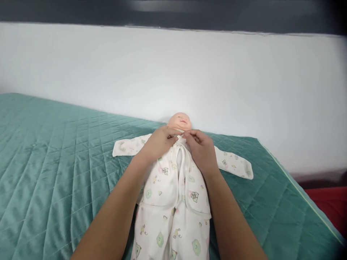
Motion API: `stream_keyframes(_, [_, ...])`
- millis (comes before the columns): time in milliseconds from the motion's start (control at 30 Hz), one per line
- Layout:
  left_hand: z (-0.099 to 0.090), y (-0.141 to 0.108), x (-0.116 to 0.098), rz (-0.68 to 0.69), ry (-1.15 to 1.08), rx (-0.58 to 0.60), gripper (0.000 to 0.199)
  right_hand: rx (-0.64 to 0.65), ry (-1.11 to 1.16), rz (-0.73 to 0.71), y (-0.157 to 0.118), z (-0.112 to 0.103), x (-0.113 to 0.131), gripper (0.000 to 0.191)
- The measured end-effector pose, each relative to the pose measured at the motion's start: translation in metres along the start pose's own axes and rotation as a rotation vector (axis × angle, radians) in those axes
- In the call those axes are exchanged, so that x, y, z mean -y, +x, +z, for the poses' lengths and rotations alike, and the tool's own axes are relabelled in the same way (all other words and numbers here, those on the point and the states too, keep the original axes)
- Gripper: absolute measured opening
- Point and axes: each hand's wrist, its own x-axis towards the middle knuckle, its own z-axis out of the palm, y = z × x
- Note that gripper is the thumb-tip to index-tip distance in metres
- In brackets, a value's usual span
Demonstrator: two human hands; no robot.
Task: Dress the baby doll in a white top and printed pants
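Note:
A baby doll point(180, 121) lies on its back, with its bare head toward the wall. It wears a white baby jacket point(162, 184) printed with small animals and green shapes, over matching trousers point(159, 234). At the neckline my left hand point(162, 141) pinches the jacket's collar edge between thumb and fingers. My right hand point(202, 148) pinches the same neckline from the other side, its fingertips close to those of the left. Below the hands the jacket's front edges hang apart. Both sleeves stretch out sideways. The fingertips partly hide what exactly they grip.
A green quilted cover point(67, 162) spreads under the doll, its light-piped edge point(298, 187) running down the right. A white wall point(108, 72) with a dark band point(173, 14) above stands behind. Something red point(329, 204) lies beyond the right edge.

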Motion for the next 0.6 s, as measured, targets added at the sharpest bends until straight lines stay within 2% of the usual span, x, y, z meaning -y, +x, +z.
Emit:
stream_keyframes(200, [0.006,0.004,0.010,0.006,0.110,-0.008,0.029,-0.016,-0.216,-0.109,0.001,0.003,-0.001,0.020])
stream_keyframes(367, [0.009,0.006,0.016,0.057,0.050,-0.022,0.023,-0.037,-0.230,-0.066,0.001,0.002,0.000,0.027])
stream_keyframes(600, [0.011,0.009,0.017,-0.026,-0.095,-0.076,0.016,-0.084,-0.169,-0.002,-0.001,0.002,0.002,0.026])
